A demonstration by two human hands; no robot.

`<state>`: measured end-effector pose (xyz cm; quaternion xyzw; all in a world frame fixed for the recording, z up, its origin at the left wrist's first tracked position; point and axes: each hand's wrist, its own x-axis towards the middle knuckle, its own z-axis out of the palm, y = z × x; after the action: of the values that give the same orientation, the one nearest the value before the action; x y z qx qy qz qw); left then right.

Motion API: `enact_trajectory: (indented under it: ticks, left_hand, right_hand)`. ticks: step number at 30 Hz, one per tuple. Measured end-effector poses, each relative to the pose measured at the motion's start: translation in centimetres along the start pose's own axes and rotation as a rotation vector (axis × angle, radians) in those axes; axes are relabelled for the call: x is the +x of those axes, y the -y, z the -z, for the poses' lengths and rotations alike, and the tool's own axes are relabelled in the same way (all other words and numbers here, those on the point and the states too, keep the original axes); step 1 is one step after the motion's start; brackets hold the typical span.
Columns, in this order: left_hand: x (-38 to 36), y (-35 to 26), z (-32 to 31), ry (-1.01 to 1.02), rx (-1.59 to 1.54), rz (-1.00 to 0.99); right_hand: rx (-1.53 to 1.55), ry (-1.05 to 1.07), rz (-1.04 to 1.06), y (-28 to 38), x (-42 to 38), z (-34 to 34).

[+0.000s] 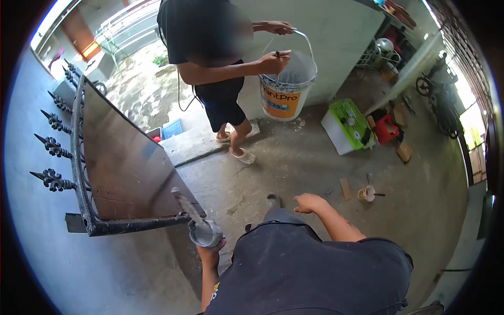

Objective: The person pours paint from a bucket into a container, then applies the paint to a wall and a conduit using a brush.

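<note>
My left hand (212, 252) is wrapped round a small grey-smeared cup (206, 233) at the lower left. A grey-coated flat stick (185, 202) leans up out of the cup. In front of my body, my right hand (308, 203) hangs over the concrete floor, its fingers partly spread and nothing seen in them. Ahead, another person in dark clothes (226, 97) holds a large white paint bucket (289, 92) by its handle with one hand, the other hand at its rim.
A metal gate (131, 163) with black spikes stands at the left. To the right are a white box with a green lid (349, 126), a red container (386, 129) and a small open tub (366, 193) on the floor. Bicycle wheels (446, 123) show farther right.
</note>
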<state>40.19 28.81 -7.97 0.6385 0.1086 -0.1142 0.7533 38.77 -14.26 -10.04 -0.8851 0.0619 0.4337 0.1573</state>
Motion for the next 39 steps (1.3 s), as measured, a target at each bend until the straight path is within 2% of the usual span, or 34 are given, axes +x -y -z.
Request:
enact_trajectory:
  ticks: [2, 4, 6, 10, 12, 13, 15, 16, 18, 19, 20, 21, 22, 23, 25, 30, 32, 34, 39]
  left_hand:
    - [0.9, 2.1, 0.3, 0.009, 0.31, -0.109]
    - [1.1, 2.5, -0.5, 0.043, 0.268, -0.097]
    - [0.7, 2.3, -1.9, 0.153, 0.269, -0.024]
    - [-1.1, 1.8, -5.5, 0.358, 0.296, 0.004]
    - [-2.3, 2.1, -6.9, 0.461, 0.324, 0.04]
    - [-4.3, 0.0, -9.0, 0.563, 0.381, -0.017]
    - [-8.0, -0.8, -11.9, 0.722, 0.438, -0.134]
    - [-10.0, -0.9, -13.1, 0.75, 0.449, -0.125]
    - [-14.0, -0.7, -15.5, 0.956, 0.375, -0.058]
    - [-16.0, -0.3, -16.5, 1.056, 0.383, -0.061]
    - [-18.2, -0.1, -17.4, 1.083, 0.394, -0.055]
    - [-20.6, -0.2, -18.4, 1.202, 0.432, -0.029]
    - [-23.1, -0.1, -19.2, 1.312, 0.469, -0.002]
    - [-25.6, 0.3, -19.8, 1.313, 0.48, 0.001]
    - [-30.5, 1.5, -21.0, 1.507, 0.466, -0.033]
    - [-40.8, 4.4, -23.5, 1.848, 0.189, 0.167]
    - [-43.8, 4.3, -24.1, 1.927, 0.177, 0.176]
    - [-46.2, 4.7, -24.8, 2.029, 0.289, 0.226]
    - [-51.5, 5.9, -26.4, 2.198, 0.267, 0.308]
  right_hand:
    - [0.012, -0.06, -0.049, -1.1, -2.0, -0.8]
    - [0.017, -0.118, -0.097, -1.4, -4.2, -1.6]
    - [0.162, -0.273, -0.027, -1.6, -6.2, -2.6]
    - [0.246, -0.297, -0.015, -1.8, -8.7, -5.6]
    - [0.294, -0.252, 0.114, -1.6, -9.9, -8.2]
    - [0.313, -0.262, 0.105, -1.4, -10.9, -9.3]
    - [0.449, -0.195, 0.226, -0.7, -13.1, -11.3]
    - [0.476, -0.201, 0.21, -0.5, -13.4, -13.0]
    - [0.646, -0.138, 0.443, -1.3, -12.9, -17.1]
    - [0.672, -0.154, 0.429, -1.5, -13.0, -20.2]
    - [0.983, -0.21, 0.533, -1.4, -12.6, -24.3]
    - [1.277, -0.245, 0.67, -1.3, -12.1, -28.4]
    - [1.436, -0.267, 0.772, -0.3, -13.6, -30.8]
    - [1.513, -0.263, 0.825, 0.3, -15.4, -33.1]
    - [1.548, -0.225, 0.885, 2.0, -20.8, -34.7]
    - [1.487, -0.22, 0.978, 3.2, -30.8, -35.0]
    - [1.473, -0.263, 0.99, 3.3, -33.4, -35.7]
    - [1.454, -0.311, 0.996, 2.9, -35.7, -36.2]
    - [1.44, -0.45, 0.994, 0.6, -40.3, -36.8]
